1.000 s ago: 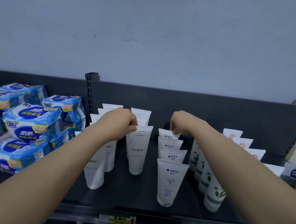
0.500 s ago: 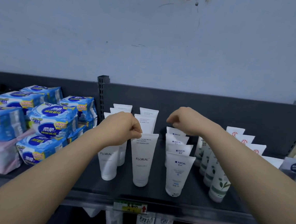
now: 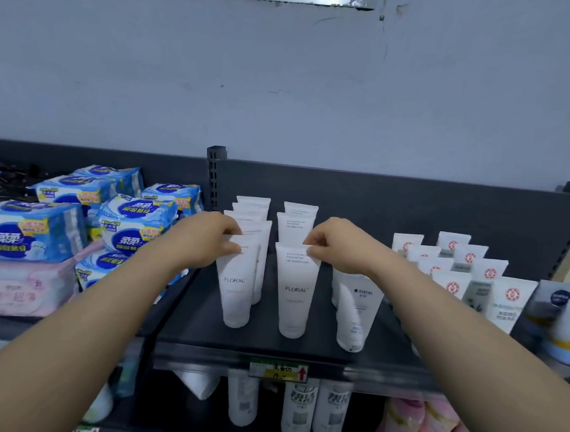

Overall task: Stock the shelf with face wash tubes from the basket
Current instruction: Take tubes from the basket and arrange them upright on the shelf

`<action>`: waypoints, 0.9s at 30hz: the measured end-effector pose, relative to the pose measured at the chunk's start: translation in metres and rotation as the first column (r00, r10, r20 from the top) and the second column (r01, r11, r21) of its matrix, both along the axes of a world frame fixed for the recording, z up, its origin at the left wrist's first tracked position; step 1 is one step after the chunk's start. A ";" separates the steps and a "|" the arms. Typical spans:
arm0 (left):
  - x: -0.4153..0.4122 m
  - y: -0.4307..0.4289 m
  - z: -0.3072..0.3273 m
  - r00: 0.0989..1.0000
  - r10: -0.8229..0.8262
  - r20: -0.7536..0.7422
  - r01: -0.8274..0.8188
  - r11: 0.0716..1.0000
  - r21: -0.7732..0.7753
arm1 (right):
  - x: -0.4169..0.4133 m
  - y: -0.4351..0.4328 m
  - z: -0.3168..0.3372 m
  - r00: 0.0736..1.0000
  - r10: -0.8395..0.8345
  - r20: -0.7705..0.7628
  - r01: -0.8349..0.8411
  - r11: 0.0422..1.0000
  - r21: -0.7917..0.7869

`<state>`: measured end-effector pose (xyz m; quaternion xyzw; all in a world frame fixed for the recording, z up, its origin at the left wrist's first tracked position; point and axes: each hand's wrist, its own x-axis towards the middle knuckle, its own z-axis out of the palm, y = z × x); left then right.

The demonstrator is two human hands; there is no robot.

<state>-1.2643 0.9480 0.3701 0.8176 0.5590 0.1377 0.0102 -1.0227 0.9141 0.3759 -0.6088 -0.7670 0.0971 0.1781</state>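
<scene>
Two hands are up at the dark grey metal shelf, and both are busy. The left hand has thumb and fingers curled onto the flat crimped top of the white plastic left-row FLORAL tube, pinching it. That tube stands upright on its cap at the front of its row, with more white tubes packed close behind. Over to the right hand: it pinches the top right corner of the white plastic right-row FLORAL tube, also cap-down, at the head of the neighbouring row with two matching tubes behind. A strip of bare shelf separates the two held tubes.

Just beside the right wrist stands a white tube with blue print, its top hidden by the forearm. Further right come rows of white tubes with red round emblems. In the left bay, blue plastic packs sit stacked above pink plastic packs. A green and yellow price label clings to the shelf's front edge, with white bottles on the level below.
</scene>
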 end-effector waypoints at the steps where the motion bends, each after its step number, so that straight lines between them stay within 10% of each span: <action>1: -0.003 0.000 -0.003 1.000 -0.002 0.005 0.002 1.000 -0.016 | -0.002 0.000 -0.001 1.000 -0.011 -0.003 0.011 1.000 0.010; 27: -0.016 0.006 0.018 0.981 -0.140 0.137 0.156 0.981 -0.119 | 0.000 0.004 0.016 0.993 -0.115 -0.031 0.114 0.993 -0.038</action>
